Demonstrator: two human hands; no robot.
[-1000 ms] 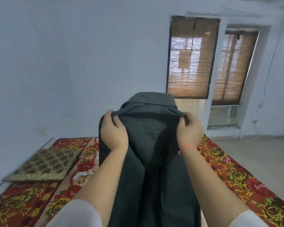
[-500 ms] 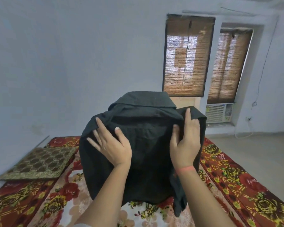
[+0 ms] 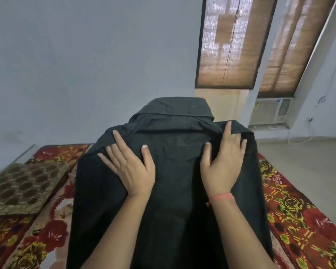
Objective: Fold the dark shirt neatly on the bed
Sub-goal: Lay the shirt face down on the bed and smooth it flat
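shirt: dark shirt held up in front of the camera, above the bed; collar at top, back panel facing the viewer, body hanging down out of frame
left hand: left hand flat on the shirt's left shoulder area, fingers splayed, thumb pointing up toward the collar; no pinch visible
right hand: right hand flat on the right shoulder area, fingers spread and extended up to the shoulder edge; cloth bunched at the fingertips, can't tell if any is gripped behind
wrist: orange thread band on the right wrist
bed: red floral cover, visible on both sides of the shirt
cushion: brown patterned cushion lying on the bed at far left, well apart from the shirt
background: two bamboo blinds on the windows, white AC unit below the right one
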